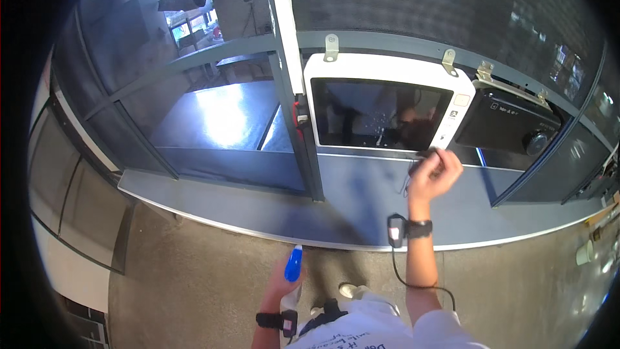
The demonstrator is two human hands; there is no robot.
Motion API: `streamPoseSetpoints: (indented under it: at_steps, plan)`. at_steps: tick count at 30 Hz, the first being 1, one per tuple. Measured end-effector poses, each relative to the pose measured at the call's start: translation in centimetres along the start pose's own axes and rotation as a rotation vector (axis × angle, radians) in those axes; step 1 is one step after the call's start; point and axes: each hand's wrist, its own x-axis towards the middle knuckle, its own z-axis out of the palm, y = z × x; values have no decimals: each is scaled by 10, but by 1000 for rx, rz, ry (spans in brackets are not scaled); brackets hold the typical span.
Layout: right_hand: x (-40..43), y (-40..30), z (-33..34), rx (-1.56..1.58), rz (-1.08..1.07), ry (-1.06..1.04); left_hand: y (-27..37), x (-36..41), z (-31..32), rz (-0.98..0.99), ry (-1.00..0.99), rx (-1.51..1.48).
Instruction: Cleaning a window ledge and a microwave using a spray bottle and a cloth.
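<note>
In my left hand (pixel 282 278), low in front of me, is what looks like a spray bottle (pixel 293 264) with a blue head, its pale tip pointing toward the counter edge. My right hand (pixel 436 174) is raised, fingers curled, at the lower right corner of a white-framed display (pixel 378 114). Pale wet-looking spots mark the dark screen. Something dark shows by the right fingers, and I cannot tell whether they hold it. Thin wires hang beside that hand.
Metal brackets fix the display to a grey window frame (pixel 368 41). A black device with a round knob (pixel 508 121) hangs to its right. Below runs a grey counter (pixel 358 213) with a white edge. A cable runs along my right forearm. A pale bucket (pixel 584 253) stands on the floor at right.
</note>
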Motion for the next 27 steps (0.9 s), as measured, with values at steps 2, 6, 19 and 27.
streamPoseSetpoints:
  at_steps: [2, 6, 19, 27]
  plan:
    - [10, -30, 38, 97, -225, -119, -21, -14, 2, 70, 57, 57]
    - [-3, -75, 88, 320, -557, -556, -10, -36, 3, -55, 100, -293]
    - [2, -61, 74, 97, -471, -352, -34, -92, 4, 69, 237, 156]
    - [93, -124, 114, 188, -357, -76, -44, -114, 2, -213, 235, 96]
